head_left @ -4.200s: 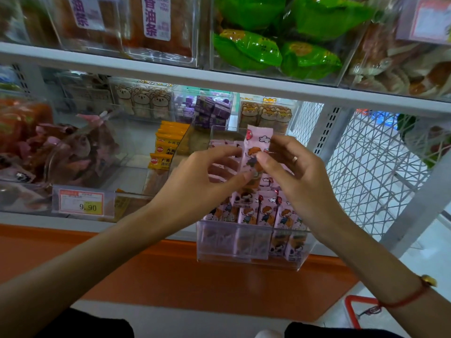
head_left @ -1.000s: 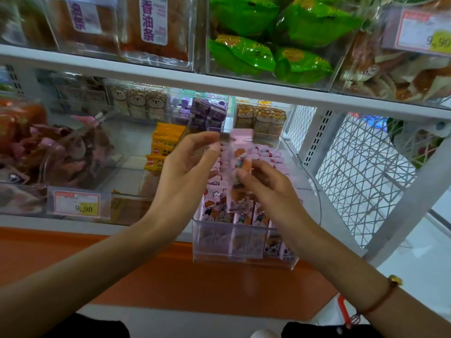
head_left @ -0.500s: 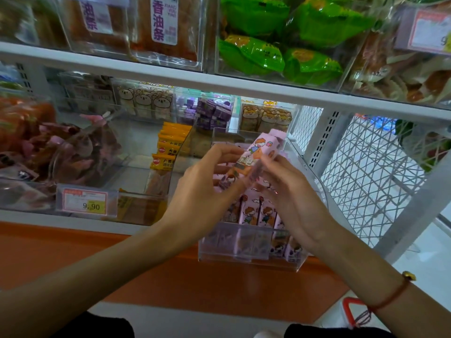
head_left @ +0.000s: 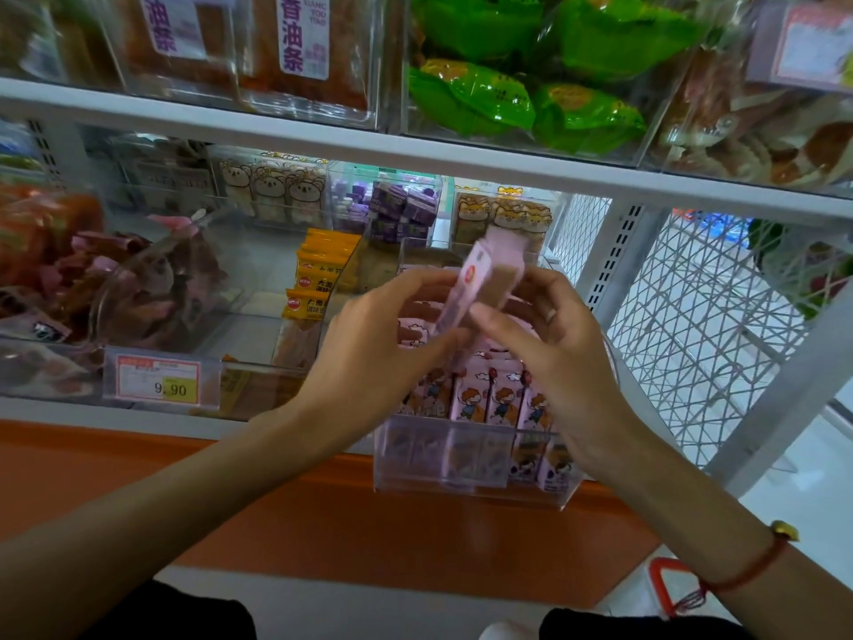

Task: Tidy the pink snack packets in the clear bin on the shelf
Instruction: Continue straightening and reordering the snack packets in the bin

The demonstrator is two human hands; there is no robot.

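A clear bin (head_left: 466,473) juts out past the shelf's front edge, filled with upright pink snack packets (head_left: 496,399) printed with a cartoon child. Above the bin both hands hold a small bunch of pink packets (head_left: 484,274), tilted up to the right with a brown side showing. My left hand (head_left: 374,348) grips the bunch's lower end from the left. My right hand (head_left: 549,344) holds it from the right, thumb across the front. The packets behind my hands are hidden.
Yellow packets (head_left: 318,284) stand left of the bin, next to a bin with a 9.90 price tag (head_left: 159,380). Purple boxes (head_left: 401,214) and bear-print packs (head_left: 272,187) sit at the back. Green bags (head_left: 521,99) fill the shelf above. White wire mesh (head_left: 692,325) closes the right side.
The held packets have turned on edge, so a brown side faces me instead of the printed front. Both hands stay above the bin, slightly farther apart.
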